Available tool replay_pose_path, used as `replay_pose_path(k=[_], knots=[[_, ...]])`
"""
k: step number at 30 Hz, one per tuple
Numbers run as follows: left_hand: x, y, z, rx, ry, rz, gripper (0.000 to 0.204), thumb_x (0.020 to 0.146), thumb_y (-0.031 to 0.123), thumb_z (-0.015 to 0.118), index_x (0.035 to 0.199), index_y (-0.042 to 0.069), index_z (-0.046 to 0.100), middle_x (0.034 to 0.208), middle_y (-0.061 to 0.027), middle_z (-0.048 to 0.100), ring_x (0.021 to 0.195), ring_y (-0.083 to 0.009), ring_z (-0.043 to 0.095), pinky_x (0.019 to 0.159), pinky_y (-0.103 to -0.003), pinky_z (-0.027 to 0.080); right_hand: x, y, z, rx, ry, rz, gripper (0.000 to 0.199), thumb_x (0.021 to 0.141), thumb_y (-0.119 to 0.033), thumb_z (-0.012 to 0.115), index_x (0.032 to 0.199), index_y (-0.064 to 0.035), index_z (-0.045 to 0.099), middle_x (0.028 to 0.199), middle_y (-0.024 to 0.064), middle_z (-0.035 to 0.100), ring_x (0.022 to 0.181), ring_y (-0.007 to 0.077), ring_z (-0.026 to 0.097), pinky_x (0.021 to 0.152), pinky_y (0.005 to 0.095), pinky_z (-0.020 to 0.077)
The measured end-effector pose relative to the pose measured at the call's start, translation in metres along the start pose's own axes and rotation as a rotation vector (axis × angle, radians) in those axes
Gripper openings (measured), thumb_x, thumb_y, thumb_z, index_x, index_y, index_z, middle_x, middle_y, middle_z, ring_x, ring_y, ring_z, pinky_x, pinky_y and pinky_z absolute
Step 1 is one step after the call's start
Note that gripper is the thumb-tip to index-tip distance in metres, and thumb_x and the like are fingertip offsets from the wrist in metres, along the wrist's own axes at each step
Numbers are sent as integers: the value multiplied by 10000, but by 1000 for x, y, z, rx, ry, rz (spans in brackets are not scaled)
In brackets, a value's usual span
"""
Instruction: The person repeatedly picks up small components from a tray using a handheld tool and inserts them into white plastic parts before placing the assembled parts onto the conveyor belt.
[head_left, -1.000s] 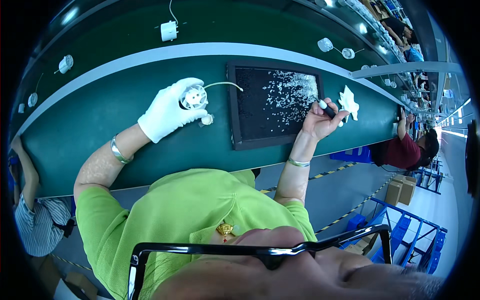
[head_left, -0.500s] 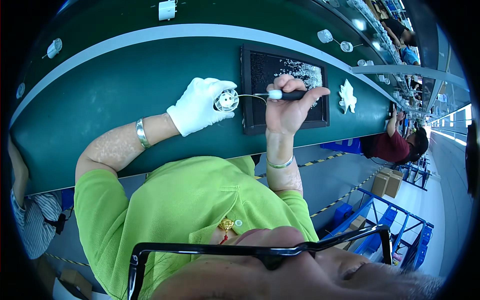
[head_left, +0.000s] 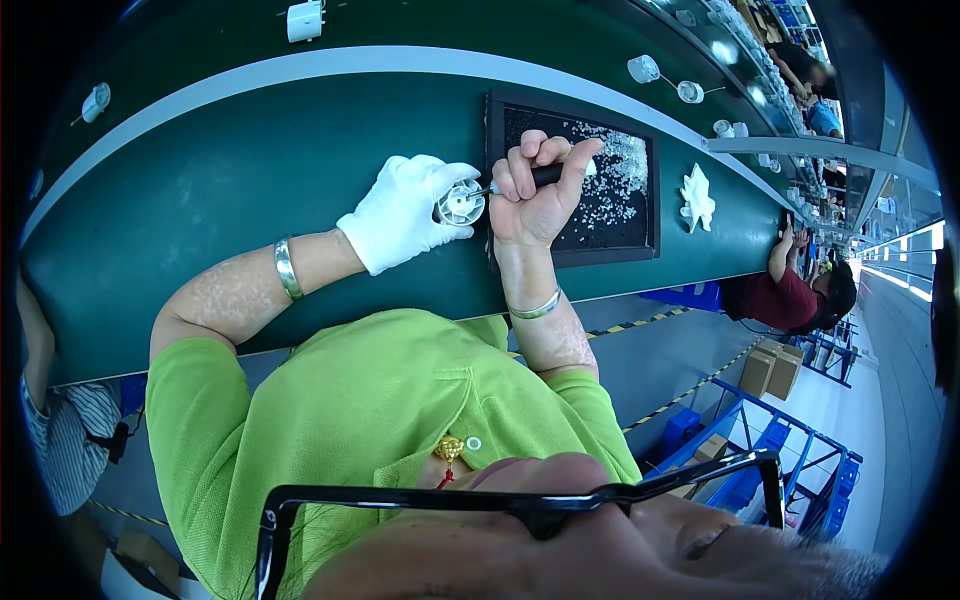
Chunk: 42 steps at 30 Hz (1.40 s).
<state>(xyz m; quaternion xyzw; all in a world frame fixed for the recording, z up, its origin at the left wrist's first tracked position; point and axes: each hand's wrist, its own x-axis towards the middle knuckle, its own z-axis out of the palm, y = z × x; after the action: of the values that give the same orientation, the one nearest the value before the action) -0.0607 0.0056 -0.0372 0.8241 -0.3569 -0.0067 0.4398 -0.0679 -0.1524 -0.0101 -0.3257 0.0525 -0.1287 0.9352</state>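
At the left, the gloved left hand should hold the white wheel firmly by its rim, so it cannot turn under the touch of the tool. Its fingers look narrowed around the near side of the wheel, a sound grip that leaves the face free. Moving right, the tool is best brought in straight and lightly, its thin tip at the middle of the wheel, clear of the vanes (whether it presses there or merely hovers is too small to tell). The bare right hand has its fingers curled around the black handle; a loose wrist and small movements would serve better than force.

As for looks, the wheel is round and pale, with thin vanes ringing a small hub, and its face is turned up toward the camera. It sits in the glove above the green counter, just left of the black tray. Inside the tray, small white bits lie scattered, thickest toward the far right.
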Motion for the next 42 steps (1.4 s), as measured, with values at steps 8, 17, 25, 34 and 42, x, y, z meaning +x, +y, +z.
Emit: replay_pose_path(k=[8,17,25,34,42], knots=[[1,1,-2,6,-14,-12,578,618,234,814,1129,110,574,983,-109,611,883,-315,557,797,-385,401,-3,9,-4,-163,-40,-30,497,954,-516,396,698,-93,453,720,45,480,400,43,227,370,183,198],[1,-2,-1,10,-11,-5,540,630,206,799,1101,60,579,929,-114,609,846,-313,568,770,-392,405,-6,13,-1,-226,-166,-100,456,964,-416,464,735,-26,409,716,94,481,401,44,263,380,202,228],[5,-4,0,-14,30,39,448,645,178,780,1023,42,581,874,-131,605,793,-338,570,708,-403,428,-10,18,1,-341,-273,-169,434,937,-352,553,701,-9,432,701,89,488,414,51,310,387,204,247],[10,-1,-6,-21,71,77,224,663,150,732,776,73,555,729,-113,583,691,-325,585,621,-414,452,-18,20,12,-893,-305,-290,394,931,-194,554,607,25,511,627,56,526,481,77,419,424,229,302],[11,-5,-2,-33,10,53,280,636,125,744,822,73,543,782,-115,586,755,-334,579,668,-410,445,-15,18,13,-985,-308,-322,355,922,-142,545,606,17,514,594,42,520,484,76,421,435,238,305]])
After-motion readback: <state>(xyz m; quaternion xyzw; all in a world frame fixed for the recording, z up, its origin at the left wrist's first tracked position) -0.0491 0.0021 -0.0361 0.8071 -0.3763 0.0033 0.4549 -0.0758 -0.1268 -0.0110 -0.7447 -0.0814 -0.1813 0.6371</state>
